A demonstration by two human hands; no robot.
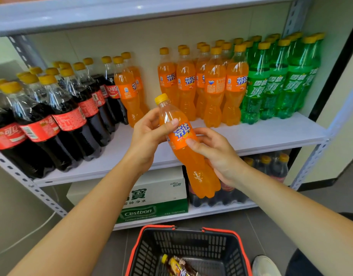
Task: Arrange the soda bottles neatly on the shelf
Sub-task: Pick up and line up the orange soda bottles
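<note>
The person's left hand [148, 134] grips the upper body of an orange soda bottle [200, 176] and the right hand [219, 158] wraps its lower half, tilting it label-forward before the shelf [271, 134], probably to fill the gap in the orange row [214, 86]

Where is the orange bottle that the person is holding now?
In the head view, the orange bottle is at mid-frame, tilted, held by the left hand and the right hand in front of the shelf, above the basket.
</note>
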